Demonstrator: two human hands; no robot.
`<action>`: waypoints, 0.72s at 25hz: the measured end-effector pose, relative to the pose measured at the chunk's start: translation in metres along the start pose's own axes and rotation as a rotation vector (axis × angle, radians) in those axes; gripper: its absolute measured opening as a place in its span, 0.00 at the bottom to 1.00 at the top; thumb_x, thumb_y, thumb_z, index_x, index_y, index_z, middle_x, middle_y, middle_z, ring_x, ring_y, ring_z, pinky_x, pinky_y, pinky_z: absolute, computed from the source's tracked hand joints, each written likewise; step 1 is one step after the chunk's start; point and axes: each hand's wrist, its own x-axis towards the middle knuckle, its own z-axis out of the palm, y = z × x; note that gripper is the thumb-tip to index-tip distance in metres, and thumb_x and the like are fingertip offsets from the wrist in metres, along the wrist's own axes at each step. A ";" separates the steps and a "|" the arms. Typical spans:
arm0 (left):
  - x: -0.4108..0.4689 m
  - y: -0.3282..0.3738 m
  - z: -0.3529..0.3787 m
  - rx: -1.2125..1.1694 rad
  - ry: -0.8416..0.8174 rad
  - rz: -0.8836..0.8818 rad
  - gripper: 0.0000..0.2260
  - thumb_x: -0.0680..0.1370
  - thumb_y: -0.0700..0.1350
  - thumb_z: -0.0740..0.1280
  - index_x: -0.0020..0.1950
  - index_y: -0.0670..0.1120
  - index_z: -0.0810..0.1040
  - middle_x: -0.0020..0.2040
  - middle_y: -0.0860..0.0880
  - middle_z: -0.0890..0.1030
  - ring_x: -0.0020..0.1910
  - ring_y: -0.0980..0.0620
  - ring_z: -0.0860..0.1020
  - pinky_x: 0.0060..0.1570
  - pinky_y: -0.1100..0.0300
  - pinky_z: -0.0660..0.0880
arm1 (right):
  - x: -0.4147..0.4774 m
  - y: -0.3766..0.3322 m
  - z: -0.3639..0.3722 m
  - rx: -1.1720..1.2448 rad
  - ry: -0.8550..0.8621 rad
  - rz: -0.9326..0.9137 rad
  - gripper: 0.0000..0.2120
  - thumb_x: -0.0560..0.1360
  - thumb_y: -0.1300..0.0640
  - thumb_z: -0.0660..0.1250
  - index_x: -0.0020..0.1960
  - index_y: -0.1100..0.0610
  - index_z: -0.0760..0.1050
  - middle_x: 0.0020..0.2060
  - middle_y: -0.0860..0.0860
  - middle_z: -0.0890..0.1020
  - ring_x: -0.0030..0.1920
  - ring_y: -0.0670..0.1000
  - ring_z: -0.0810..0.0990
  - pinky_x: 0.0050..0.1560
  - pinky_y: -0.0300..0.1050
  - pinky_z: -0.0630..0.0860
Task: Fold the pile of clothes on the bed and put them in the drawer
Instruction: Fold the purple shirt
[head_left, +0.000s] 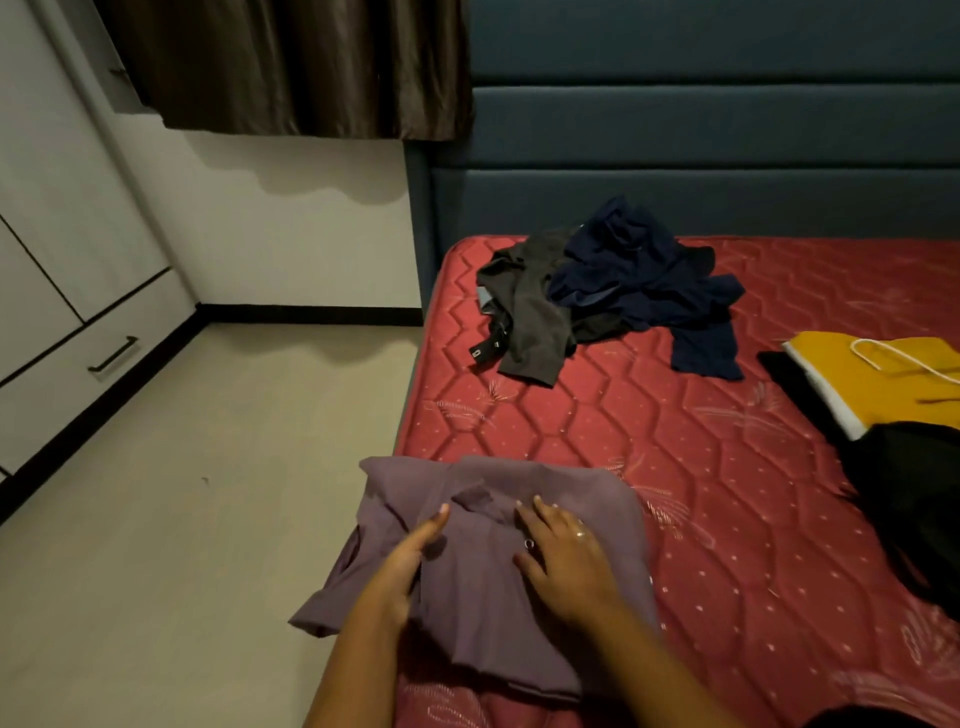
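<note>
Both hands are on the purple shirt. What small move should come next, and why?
Probably fold the loose left side over the middle. That side of the purple shirt hangs past the mattress edge, the left hand rests right beside it, and the right hand presses the middle flat.

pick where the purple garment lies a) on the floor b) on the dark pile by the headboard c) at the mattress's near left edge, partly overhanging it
c: the purple garment lies on the mattress under the left hand and right hand, its left side hanging past the edge.
</note>
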 end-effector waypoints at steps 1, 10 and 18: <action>0.008 0.003 0.002 0.048 -0.040 -0.012 0.19 0.72 0.51 0.72 0.57 0.42 0.80 0.50 0.41 0.84 0.50 0.41 0.81 0.50 0.47 0.77 | -0.008 -0.002 0.011 -0.082 0.005 -0.040 0.27 0.78 0.42 0.54 0.76 0.45 0.58 0.75 0.47 0.63 0.74 0.53 0.64 0.73 0.51 0.55; 0.030 0.015 0.008 0.152 -0.025 0.282 0.28 0.73 0.26 0.60 0.71 0.45 0.68 0.58 0.41 0.80 0.50 0.45 0.82 0.40 0.57 0.79 | 0.007 -0.038 0.011 0.146 0.180 -0.088 0.35 0.72 0.36 0.44 0.73 0.36 0.29 0.76 0.41 0.57 0.75 0.46 0.55 0.70 0.54 0.53; -0.002 0.041 -0.102 0.411 0.575 0.322 0.31 0.75 0.38 0.65 0.75 0.52 0.58 0.70 0.44 0.70 0.62 0.41 0.74 0.59 0.48 0.73 | 0.047 -0.113 0.022 -0.156 -0.106 -0.375 0.48 0.69 0.27 0.58 0.72 0.36 0.27 0.77 0.37 0.49 0.76 0.50 0.55 0.68 0.65 0.54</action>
